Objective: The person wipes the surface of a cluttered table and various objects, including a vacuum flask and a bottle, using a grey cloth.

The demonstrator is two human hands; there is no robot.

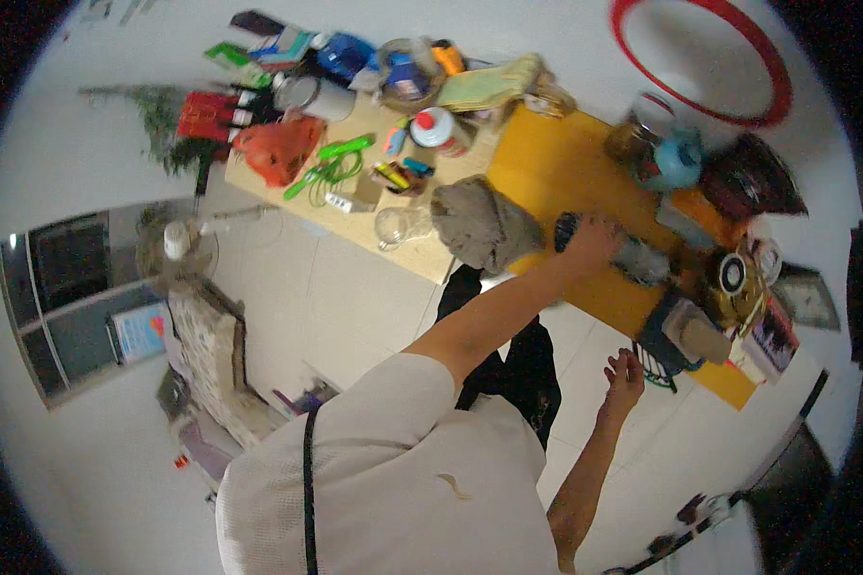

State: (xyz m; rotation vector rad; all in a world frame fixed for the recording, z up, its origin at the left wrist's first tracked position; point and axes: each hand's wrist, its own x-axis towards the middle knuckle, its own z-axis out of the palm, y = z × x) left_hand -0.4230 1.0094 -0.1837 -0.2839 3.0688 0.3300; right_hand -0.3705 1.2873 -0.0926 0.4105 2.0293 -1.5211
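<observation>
White shirt [374,479] nearest, left hand [594,244] at yellow tabletop [547,163]

In the head view, a dark item [565,229] on the tabletop is touched by the left hand, between a brownish-grey cloth [484,225] and a grey bundle [641,262]; whether it is gripped cannot be told through blur. The right hand [625,376] is held off the tabletop, free, loosely curled.

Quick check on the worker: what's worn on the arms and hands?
No glove shows on the left hand or the right hand, and both forearms are bare. The left upper arm wears a loose, whitish short sleeve; the right one's sleeve is not clearly visible. A narrow black strap crosses near the left shoulder.
</observation>
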